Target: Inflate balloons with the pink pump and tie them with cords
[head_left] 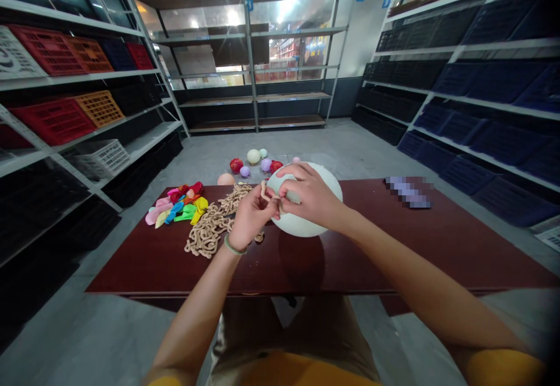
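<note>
From my remote station I watch, far left, a pile of flat multicoloured rubber balloons (pixel 172 208) on a dark red table (pixel 350 258), beside a tangled heap of knobbly beige cord (pixel 207 231). Beyond the table, small round inflated balloons (pixel 251 161) sit on the grey floor. The left hand (pixel 252 214), wearing a green wristband (pixel 233 246), has its fingers closed on a beige strand (pixel 263 190), seemingly to hold it against the large pale round balloon (pixel 306 228) resting on the table. The right hand (pixel 308 193) curls its fingers over that balloon, apparently steadying it, though the exact grip is hidden. Further right lies a pixelated, unreadable object (pixel 409 192)

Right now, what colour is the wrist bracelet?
The bracelet is pale green; head view shows it.
</note>
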Action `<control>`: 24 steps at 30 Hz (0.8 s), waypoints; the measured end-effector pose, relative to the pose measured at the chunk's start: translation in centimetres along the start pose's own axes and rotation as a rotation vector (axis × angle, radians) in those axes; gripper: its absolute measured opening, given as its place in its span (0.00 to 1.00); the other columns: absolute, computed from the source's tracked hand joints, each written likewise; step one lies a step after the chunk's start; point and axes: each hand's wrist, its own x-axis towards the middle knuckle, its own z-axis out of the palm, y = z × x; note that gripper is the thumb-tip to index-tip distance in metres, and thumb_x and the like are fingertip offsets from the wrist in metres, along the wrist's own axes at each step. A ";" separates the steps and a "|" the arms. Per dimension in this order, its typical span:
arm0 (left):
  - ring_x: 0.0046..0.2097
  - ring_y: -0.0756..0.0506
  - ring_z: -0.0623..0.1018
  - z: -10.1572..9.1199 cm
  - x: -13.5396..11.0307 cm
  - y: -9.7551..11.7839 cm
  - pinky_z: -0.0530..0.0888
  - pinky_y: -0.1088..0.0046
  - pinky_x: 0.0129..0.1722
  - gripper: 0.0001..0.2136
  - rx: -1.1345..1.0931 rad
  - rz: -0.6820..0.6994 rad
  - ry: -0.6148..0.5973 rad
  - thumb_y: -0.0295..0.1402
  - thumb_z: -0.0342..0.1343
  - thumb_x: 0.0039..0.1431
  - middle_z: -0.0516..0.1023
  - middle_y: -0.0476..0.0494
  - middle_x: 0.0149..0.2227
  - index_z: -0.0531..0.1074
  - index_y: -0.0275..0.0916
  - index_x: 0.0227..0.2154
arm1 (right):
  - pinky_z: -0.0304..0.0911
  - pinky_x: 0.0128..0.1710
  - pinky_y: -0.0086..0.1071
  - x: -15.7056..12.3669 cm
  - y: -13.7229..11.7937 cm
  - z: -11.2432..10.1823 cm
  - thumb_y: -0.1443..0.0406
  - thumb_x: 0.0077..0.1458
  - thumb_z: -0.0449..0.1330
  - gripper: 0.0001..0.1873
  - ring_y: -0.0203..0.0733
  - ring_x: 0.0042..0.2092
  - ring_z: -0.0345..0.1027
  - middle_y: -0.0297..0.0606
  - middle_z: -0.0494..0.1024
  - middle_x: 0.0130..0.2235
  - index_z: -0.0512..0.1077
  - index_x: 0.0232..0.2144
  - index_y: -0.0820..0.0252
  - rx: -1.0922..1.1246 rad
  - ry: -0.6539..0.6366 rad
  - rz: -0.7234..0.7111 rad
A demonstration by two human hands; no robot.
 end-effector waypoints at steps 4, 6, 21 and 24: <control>0.25 0.51 0.76 0.4 -0.2 -0.6 0.72 0.75 0.29 0.08 0.043 0.034 0.132 0.37 0.57 0.60 0.74 0.52 0.25 0.67 0.39 0.35 | 0.58 0.56 0.51 -0.2 -0.4 0.8 0.66 0.52 0.63 0.06 0.48 0.52 0.64 0.38 0.74 0.47 0.72 0.25 0.56 0.027 0.063 0.007; 0.26 0.51 0.75 0.7 -0.3 -1.1 0.73 0.75 0.30 0.08 -0.013 0.056 0.186 0.38 0.57 0.60 0.75 0.51 0.27 0.67 0.40 0.35 | 0.59 0.56 0.50 -0.3 -0.6 0.8 0.66 0.53 0.63 0.05 0.47 0.51 0.65 0.37 0.74 0.46 0.73 0.25 0.55 0.046 0.088 0.017; 0.29 0.50 0.75 0.8 -0.8 -2.0 0.74 0.71 0.33 0.11 -0.063 0.096 0.196 0.42 0.60 0.58 0.76 0.48 0.30 0.69 0.40 0.34 | 0.60 0.56 0.49 -0.1 -0.1 -0.5 0.64 0.58 0.61 0.05 0.45 0.52 0.65 0.36 0.75 0.46 0.77 0.30 0.52 0.062 0.002 0.010; 0.29 0.50 0.76 0.5 -0.9 -1.8 0.75 0.72 0.34 0.11 -0.055 0.086 0.171 0.42 0.60 0.58 0.77 0.48 0.30 0.70 0.39 0.33 | 0.61 0.55 0.48 0.0 -0.2 -0.7 0.65 0.58 0.61 0.06 0.45 0.51 0.66 0.35 0.76 0.45 0.76 0.29 0.52 0.073 -0.018 0.000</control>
